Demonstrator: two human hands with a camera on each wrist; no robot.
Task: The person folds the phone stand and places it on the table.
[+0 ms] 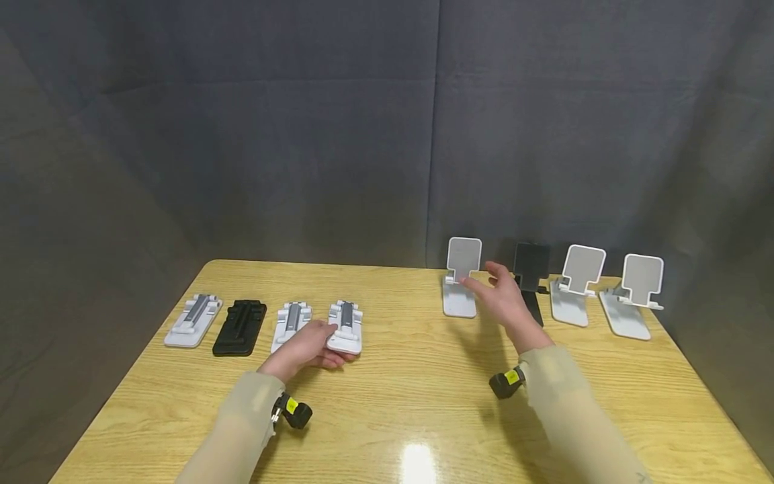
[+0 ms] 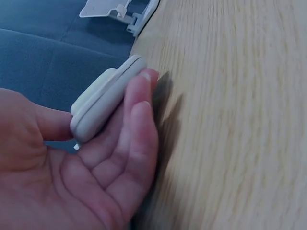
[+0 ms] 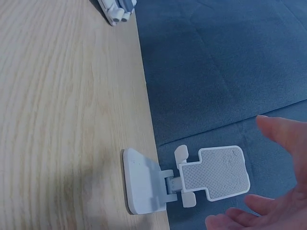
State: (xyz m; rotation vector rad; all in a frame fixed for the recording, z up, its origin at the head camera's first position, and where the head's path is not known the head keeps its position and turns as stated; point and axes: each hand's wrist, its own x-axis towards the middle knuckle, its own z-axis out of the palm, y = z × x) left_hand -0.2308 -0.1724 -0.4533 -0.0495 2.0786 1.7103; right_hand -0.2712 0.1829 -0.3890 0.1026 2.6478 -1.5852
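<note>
My left hand [image 1: 307, 344] grips a folded white phone stand [image 1: 346, 331] at the right end of the folded group. In the left wrist view, the thumb lies on one face of this stand [image 2: 106, 100] and the fingers support the other, close over the table. My right hand [image 1: 504, 304] is beside an unfolded white phone stand [image 1: 464, 259], its thumb and fingers spread and holding nothing. The right wrist view shows that stand's textured grey plate [image 3: 216, 173] upright on its hinge, with the right hand [image 3: 283, 187] apart from it.
Left of the held stand lie a folded white stand [image 1: 294, 321], a black one [image 1: 240, 329] and another white one [image 1: 193, 323]. Farther right stand an unfolded black stand [image 1: 532, 265] and two white ones [image 1: 584, 269]. A dark cloth [image 1: 302, 168] hangs behind the wooden table [image 1: 399, 403].
</note>
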